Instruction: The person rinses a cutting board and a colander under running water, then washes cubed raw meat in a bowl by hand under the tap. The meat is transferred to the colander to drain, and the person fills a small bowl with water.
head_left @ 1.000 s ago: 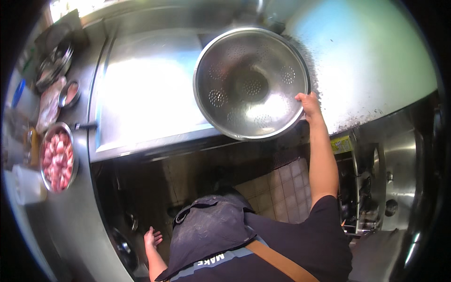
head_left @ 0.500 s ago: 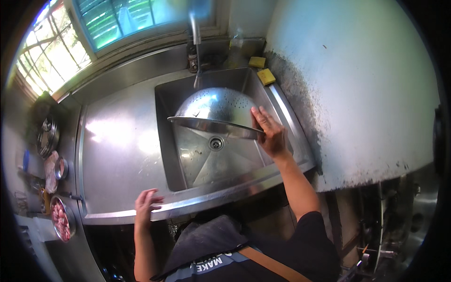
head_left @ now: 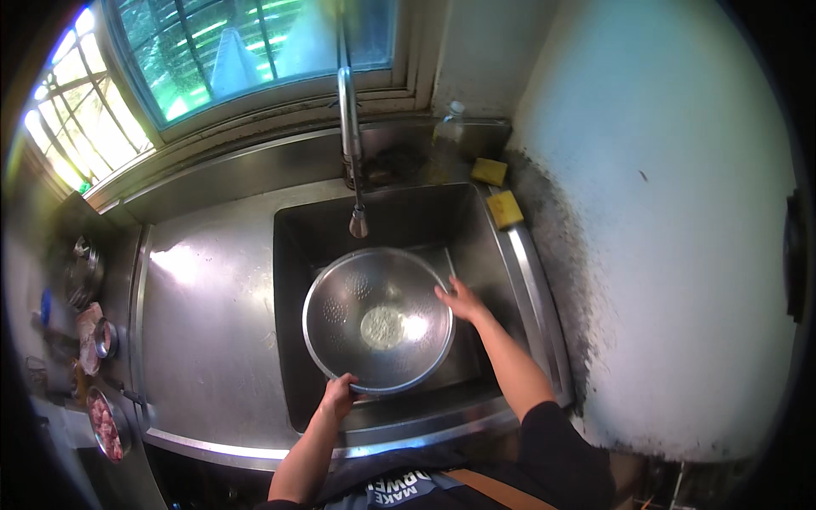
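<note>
A round stainless steel colander [head_left: 347, 351] with clusters of small holes sits low in the sink, its open side facing up. My left hand [head_left: 339, 396] is closed on the near-left part of its rim, thumb on top and fingers hidden beneath. At the right side of the rim, my right hand [head_left: 461, 301] grips with the thumb over the edge and the fingers along the outside. The colander holds nothing that I can see. Just beyond it, the spray head of the tap [head_left: 358, 223] hangs over the sink [head_left: 289, 374].
Two yellow sponges [head_left: 505, 209] lie at the sink's back right corner, near a clear bottle [head_left: 447, 132]. A steel drainboard [head_left: 204, 340] extends left. At far left stand a bowl of raw meat [head_left: 107, 425], a small bowl [head_left: 105, 337] and stacked metalware [head_left: 84, 274]. A stained wall [head_left: 663, 255] bounds the right.
The colander has turned from tilted, underside showing, to open side up and lower in the sink. My left hand has moved from the counter edge onto its rim. The view has shifted.
</note>
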`<action>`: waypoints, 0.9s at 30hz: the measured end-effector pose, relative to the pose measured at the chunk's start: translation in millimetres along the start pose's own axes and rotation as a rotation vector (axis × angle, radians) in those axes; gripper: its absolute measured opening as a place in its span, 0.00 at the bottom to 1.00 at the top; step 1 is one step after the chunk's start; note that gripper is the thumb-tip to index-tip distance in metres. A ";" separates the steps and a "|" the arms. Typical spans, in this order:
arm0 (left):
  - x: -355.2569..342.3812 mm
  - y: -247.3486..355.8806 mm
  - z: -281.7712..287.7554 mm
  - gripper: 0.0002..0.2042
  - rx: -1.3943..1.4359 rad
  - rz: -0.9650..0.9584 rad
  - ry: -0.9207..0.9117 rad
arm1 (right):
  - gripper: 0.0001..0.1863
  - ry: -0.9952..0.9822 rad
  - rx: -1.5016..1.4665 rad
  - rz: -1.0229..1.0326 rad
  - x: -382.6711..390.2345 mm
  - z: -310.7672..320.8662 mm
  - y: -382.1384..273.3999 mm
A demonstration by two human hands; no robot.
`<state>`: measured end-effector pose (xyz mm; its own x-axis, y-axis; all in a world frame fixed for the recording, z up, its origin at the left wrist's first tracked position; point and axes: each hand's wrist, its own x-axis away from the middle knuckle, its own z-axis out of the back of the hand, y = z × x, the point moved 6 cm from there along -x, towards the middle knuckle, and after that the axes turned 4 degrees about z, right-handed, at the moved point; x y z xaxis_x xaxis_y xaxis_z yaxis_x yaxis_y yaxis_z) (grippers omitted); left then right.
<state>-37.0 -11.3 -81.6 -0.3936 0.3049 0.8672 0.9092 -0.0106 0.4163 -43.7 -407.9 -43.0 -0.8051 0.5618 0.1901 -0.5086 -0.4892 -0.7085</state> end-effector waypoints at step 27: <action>-9.9 33.0 25.2 0.16 -0.254 -0.062 0.213 | 0.23 -0.448 -1.594 -0.081 -121.1 -37.9 -320.6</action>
<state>0.4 9.4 -83.3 -0.4907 0.1068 0.8648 0.8303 -0.2436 0.5012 228.4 -293.8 135.4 -0.9557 0.1878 0.2267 0.0249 0.8190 -0.5733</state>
